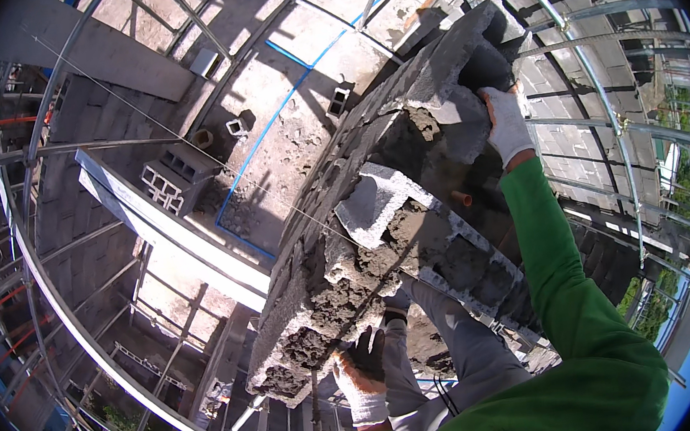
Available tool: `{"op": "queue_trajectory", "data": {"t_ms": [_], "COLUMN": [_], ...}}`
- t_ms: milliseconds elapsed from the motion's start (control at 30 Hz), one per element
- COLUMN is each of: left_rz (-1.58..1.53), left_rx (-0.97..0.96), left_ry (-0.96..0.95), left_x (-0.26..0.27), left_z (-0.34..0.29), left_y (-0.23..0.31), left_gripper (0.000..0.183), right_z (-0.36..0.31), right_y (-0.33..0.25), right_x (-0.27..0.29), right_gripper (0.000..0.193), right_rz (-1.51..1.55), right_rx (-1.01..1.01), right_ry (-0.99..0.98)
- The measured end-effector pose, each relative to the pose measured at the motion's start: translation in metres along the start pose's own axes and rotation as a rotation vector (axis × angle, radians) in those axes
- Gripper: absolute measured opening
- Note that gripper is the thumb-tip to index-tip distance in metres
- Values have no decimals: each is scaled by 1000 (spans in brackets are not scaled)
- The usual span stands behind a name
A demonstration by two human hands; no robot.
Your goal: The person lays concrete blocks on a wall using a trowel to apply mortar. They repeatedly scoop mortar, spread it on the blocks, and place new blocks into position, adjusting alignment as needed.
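I have a block wall (359, 151) slanting across the middle of my head view, from lower left to upper right. A long white beam (170, 234) meets its left side. Left of centre at the wall's lower end, rough dark mortar (334, 309) lies along the top. The grey hollow block (430, 63) sits at the wall's upper right end, its openings facing right. Nearer the middle I see a pale, angular block piece (373, 204), beside the mortar. My gloved right hand (509, 127) touches the hollow block at the edge of an opening, fingers bent; I cannot tell whether they pinch it. My gloved left hand (362, 378) is at the wall's lower edge, fingers partly bent, their grip unclear to me. A short orange pipe stub (463, 198) shows right of centre.
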State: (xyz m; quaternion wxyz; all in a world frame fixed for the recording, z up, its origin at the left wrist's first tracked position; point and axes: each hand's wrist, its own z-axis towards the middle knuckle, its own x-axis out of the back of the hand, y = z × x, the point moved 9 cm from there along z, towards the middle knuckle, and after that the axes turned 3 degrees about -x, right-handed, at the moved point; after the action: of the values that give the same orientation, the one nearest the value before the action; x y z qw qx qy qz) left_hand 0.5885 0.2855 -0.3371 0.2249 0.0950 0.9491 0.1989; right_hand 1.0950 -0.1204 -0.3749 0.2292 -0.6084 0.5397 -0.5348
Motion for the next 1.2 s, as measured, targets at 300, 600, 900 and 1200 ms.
{"op": "queue_trajectory", "data": {"t_ms": [300, 600, 900, 1200], "left_rz": [156, 288, 149, 475], "left_rx": [126, 189, 203, 138], "left_ry": [34, -146, 43, -198], "left_x": [-3, -26, 15, 22], "left_z": [13, 24, 64, 113], "left_y": [1, 5, 1, 9], "left_gripper": [66, 68, 60, 75], "right_z": [-66, -208, -347, -486], "right_y": [-60, -66, -147, -110], "right_x": [4, 29, -33, -30], "right_gripper": [85, 30, 23, 28], "right_rz": [549, 179, -125, -251], "right_rx": [-141, -20, 499, 274], "right_ry": [376, 543, 41, -755]}}
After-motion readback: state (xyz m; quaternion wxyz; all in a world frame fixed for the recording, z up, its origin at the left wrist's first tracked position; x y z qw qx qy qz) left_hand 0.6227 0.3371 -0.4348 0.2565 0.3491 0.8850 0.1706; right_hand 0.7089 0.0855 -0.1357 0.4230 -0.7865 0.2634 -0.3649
